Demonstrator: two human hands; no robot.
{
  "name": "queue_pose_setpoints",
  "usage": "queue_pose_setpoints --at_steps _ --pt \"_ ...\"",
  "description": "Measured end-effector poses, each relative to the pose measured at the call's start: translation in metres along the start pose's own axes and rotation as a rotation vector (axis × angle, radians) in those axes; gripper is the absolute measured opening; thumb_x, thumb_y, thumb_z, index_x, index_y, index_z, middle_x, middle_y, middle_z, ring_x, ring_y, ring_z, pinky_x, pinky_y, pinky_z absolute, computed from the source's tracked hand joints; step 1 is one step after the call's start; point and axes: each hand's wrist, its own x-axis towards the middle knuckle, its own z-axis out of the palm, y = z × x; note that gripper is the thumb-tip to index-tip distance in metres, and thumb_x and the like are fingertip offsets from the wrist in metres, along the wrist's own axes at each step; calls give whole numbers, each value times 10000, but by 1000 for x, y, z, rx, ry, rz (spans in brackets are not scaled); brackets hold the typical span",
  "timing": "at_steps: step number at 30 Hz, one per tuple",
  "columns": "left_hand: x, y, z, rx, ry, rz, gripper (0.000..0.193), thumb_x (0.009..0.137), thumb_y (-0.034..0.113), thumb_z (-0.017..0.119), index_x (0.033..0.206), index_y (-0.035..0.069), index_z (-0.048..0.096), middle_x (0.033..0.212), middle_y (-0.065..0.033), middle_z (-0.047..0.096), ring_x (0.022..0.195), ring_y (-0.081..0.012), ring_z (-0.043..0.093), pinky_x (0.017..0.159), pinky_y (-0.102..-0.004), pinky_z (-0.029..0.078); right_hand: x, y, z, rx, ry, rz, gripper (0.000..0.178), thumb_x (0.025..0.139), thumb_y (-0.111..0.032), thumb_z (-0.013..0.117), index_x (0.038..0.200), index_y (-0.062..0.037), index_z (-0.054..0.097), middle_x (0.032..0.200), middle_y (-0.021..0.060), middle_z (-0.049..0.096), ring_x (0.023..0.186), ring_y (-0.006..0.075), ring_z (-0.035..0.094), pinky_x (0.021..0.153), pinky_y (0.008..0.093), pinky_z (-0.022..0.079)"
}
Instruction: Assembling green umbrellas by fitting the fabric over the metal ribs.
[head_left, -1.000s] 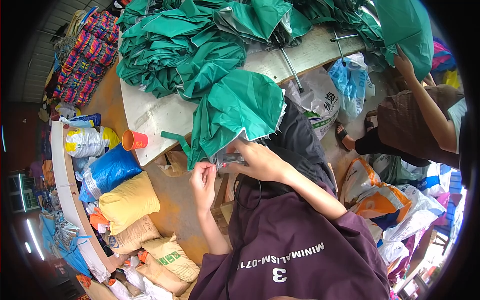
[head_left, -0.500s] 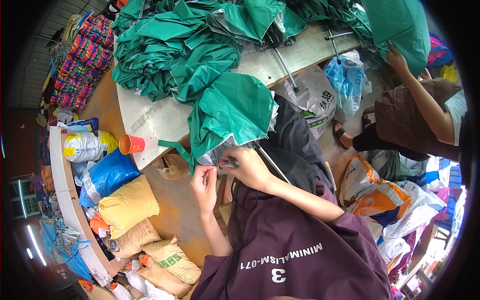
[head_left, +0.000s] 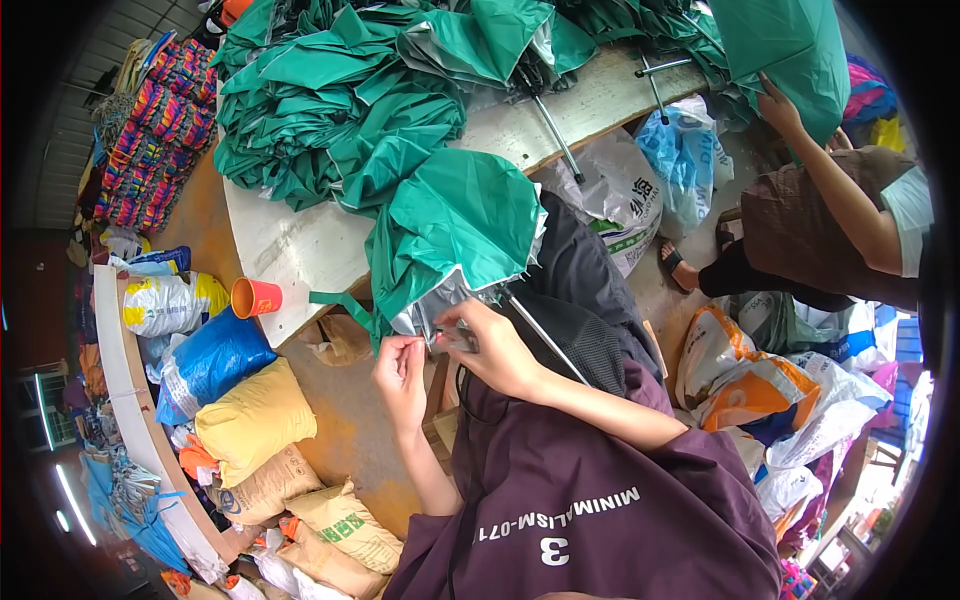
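The pale worktop (head_left: 290,240) carries a large green heap (head_left: 310,110) of folded umbrella cloth, leaving a white strip along its left and front edges; orange-brown floor (head_left: 350,410) shows beyond the front corner, between the worktop and the stacked sacks, while at the right a co-worker's hand (head_left: 780,105) touches another green canopy (head_left: 785,50); the person's dark maroon shirt (head_left: 620,540) bears white lettering, upside down in this view, the tan sack (head_left: 345,525) at lower left has green printing, the whitish plastic bag (head_left: 610,190) under the worktop has dark characters, and the small red cup (head_left: 257,297) at the left edge is marked in yellow; the green umbrella (head_left: 460,215) hangs over the front edge above the person's lap, half bunched, its hem puckered and silvery lining turned out, a bright metal shaft (head_left: 545,338) slanting down from it and a green strap (head_left: 340,300) reaching left; the right hand (head_left: 492,350) curls its fingers round a small grey piece (head_left: 455,335), its kind unclear; the left hand (head_left: 402,372) pinches thumb and fingertips together at the lining, anything between them too small to tell.
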Motion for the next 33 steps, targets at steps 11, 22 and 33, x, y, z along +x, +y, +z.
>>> queue_pose_setpoints --at_steps 11,22,33 --pt "0 -4 0 51 8 12 46 974 38 580 972 -6 566 910 -5 596 830 -53 523 761 -212 429 2 10 0 -22 -52 -108 278 793 83 667 1038 -8 571 985 124 632 895 288 667 748 346 524" --pt "2 -2 0 143 0 39 62 964 25 591 990 -30 596 916 -14 619 831 -55 549 771 -210 450 21 -1 -11 29 -108 -122 267 797 37 693 1032 -1 574 934 144 644 877 322 660 755 360 521" --pt "3 2 0 319 -12 47 75 929 8 610 940 -62 637 887 -52 664 811 -89 596 755 -234 473 41 -25 -20 -597 -360 -177 281 810 -154 717 1032 -22 607 956 159 661 889 360 648 769 435 506"
